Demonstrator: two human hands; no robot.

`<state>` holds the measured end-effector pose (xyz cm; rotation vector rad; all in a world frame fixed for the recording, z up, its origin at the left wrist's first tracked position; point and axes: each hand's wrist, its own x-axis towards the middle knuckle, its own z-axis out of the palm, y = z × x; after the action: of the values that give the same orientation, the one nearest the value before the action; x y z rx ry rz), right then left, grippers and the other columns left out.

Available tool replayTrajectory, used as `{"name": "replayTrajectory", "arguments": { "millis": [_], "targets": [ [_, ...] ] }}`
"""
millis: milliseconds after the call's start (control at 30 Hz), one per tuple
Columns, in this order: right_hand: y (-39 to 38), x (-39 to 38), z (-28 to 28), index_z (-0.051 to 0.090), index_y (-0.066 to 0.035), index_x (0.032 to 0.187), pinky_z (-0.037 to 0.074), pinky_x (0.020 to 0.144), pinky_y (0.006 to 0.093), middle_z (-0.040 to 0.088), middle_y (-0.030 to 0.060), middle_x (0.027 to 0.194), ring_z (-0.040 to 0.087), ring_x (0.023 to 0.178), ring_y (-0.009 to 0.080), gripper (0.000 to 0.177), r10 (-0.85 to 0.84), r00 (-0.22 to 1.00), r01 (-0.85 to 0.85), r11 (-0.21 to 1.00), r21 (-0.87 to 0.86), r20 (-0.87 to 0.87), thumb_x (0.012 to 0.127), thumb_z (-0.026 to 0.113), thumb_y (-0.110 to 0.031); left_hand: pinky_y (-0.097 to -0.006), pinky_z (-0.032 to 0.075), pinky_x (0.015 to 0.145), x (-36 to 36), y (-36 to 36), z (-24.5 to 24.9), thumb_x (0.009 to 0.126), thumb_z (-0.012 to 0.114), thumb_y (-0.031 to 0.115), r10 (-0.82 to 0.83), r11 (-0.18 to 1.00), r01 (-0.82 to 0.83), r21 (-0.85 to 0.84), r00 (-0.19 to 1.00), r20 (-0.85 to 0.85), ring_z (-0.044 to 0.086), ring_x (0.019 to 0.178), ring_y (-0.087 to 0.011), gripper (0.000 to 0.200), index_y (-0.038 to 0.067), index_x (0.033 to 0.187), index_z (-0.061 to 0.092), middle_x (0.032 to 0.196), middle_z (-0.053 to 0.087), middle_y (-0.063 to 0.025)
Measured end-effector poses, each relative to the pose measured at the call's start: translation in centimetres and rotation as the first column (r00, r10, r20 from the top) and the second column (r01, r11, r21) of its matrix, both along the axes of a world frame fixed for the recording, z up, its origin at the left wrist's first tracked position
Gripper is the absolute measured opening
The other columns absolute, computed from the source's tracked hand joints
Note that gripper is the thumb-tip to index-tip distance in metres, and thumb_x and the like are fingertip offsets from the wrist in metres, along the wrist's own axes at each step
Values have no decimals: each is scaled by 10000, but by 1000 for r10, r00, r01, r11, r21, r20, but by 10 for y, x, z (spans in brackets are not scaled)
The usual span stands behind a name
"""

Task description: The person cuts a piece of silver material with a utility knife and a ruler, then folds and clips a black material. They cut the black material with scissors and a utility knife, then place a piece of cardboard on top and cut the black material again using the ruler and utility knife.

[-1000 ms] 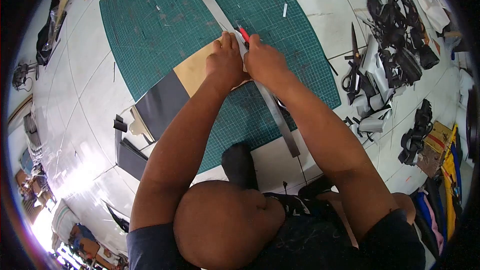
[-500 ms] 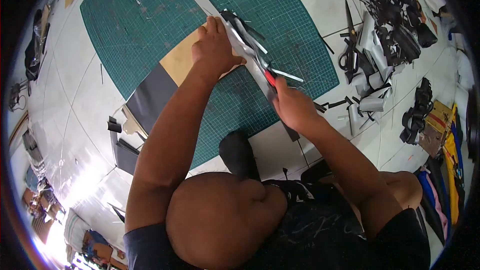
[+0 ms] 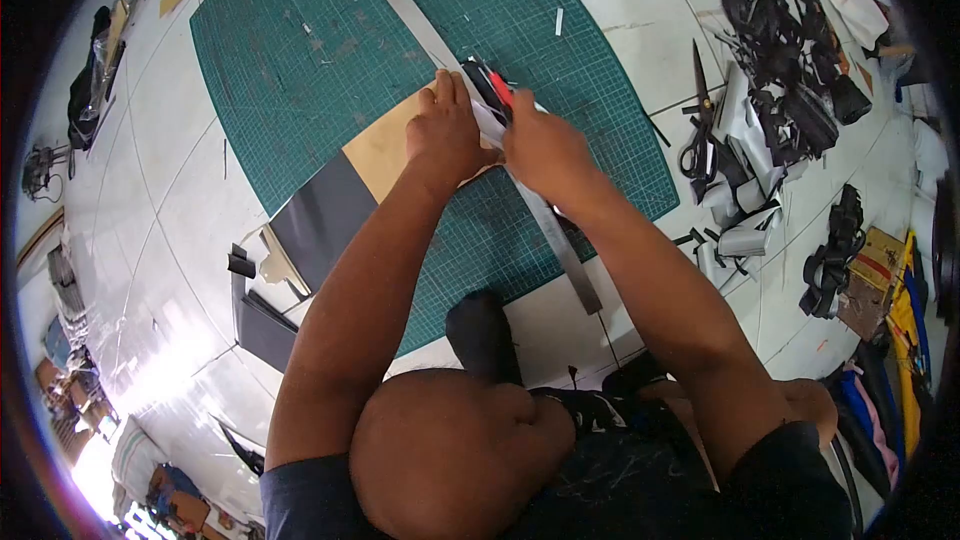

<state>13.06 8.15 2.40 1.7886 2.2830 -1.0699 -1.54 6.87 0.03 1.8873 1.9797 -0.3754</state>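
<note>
On the green cutting mat (image 3: 310,80) lies a long metal ruler (image 3: 570,260), set diagonally. My left hand (image 3: 447,135) rests flat with fingers stretched out, pressing the ruler's edge and a tan sheet (image 3: 385,140). A black sheet (image 3: 325,210) adjoins the tan one at its lower left. My right hand (image 3: 548,152) is wrapped round a red-handled cutter knife (image 3: 501,89) beside the ruler, close to my left thumb. The knife's blade cannot be made out. Dark strips of material (image 3: 484,85) lie along the ruler, partly hidden by my right hand.
Black-handled scissors (image 3: 699,130) lie on the white tiled floor (image 3: 160,190), right of the mat. Next to them is a heap of black and silvery scraps (image 3: 785,80). Folded black pieces (image 3: 265,330) lie at the mat's lower left. A black-covered foot (image 3: 480,330) touches the near edge.
My right hand has moved up along the ruler with the cutter knife, nearer my left hand. My left hand still presses the ruler. The whole view has shifted slightly.
</note>
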Motion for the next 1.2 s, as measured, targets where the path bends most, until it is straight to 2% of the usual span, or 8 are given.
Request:
{"name": "replayTrajectory", "arguments": {
  "millis": [167,267,367,400,600,733,900,1200],
  "targets": [
    [18,-25,-14,469,49,1195,543,876,555,707,299,1018,698,982,462,333,70,998,-69,997,23,-3,922,544,-126,-493,563,999,-2,0,-1,702,869,562,1,1000,-1,3,998,57,435,1383,-434,1190,-55,1534,284,1573,320,-240],
    [23,-27,-12,479,77,1263,561,934,506,691,316,1145,701,1087,420,357,132,990,-131,990,-43,41,965,529,-113,-395,603,930,-3,0,-9,684,848,610,-62,998,63,13,997,-52,452,1401,-373,1237,-59,1551,273,1602,320,-208],
    [28,-29,-13,482,71,1251,564,920,509,696,313,1125,705,1076,420,322,117,993,-116,991,-61,19,985,490,-110,-403,601,931,-1,2,-11,686,850,604,-87,996,87,10,994,-60,460,1386,-374,1229,-64,1545,278,1602,322,-209],
    [20,-21,-12,477,51,1247,558,904,521,699,304,1107,701,1058,432,320,101,995,-99,990,-98,19,975,501,-115,-482,542,1019,-3,2,-11,711,866,549,-61,998,61,36,998,12,456,1341,-450,1182,-72,1530,283,1561,339,-242],
    [-72,65,-2,434,-8,1241,567,765,544,705,259,958,704,877,453,335,104,983,-63,963,-260,148,976,567,-165,-526,526,1052,-1,0,-5,653,882,636,0,1000,0,-3,997,79,377,1430,-436,1303,-70,1552,257,1611,277,-238],
    [-112,106,-12,438,-10,1207,571,694,529,702,231,863,710,788,432,312,151,984,-141,985,-104,99,970,587,-147,-521,520,1064,0,0,-1,653,883,635,0,1000,2,-23,997,73,357,1443,-440,1311,-77,1554,251,1622,254,-244],
    [-81,99,19,458,-9,1167,579,638,494,712,202,852,726,744,393,275,143,988,-141,989,-37,51,974,595,-150,-494,517,1075,-1,2,0,661,881,632,15,999,-11,-49,997,76,353,1452,-436,1319,-78,1560,228,1630,240,-249],
    [15,-13,-12,483,25,1183,544,809,572,715,282,942,706,912,474,311,14,999,-14,1000,-7,-35,937,550,-152,-481,573,998,1,4,6,678,874,620,6,998,-4,-58,1000,26,391,1428,-430,1281,-47,1564,233,1611,287,-214]
  ]
}}
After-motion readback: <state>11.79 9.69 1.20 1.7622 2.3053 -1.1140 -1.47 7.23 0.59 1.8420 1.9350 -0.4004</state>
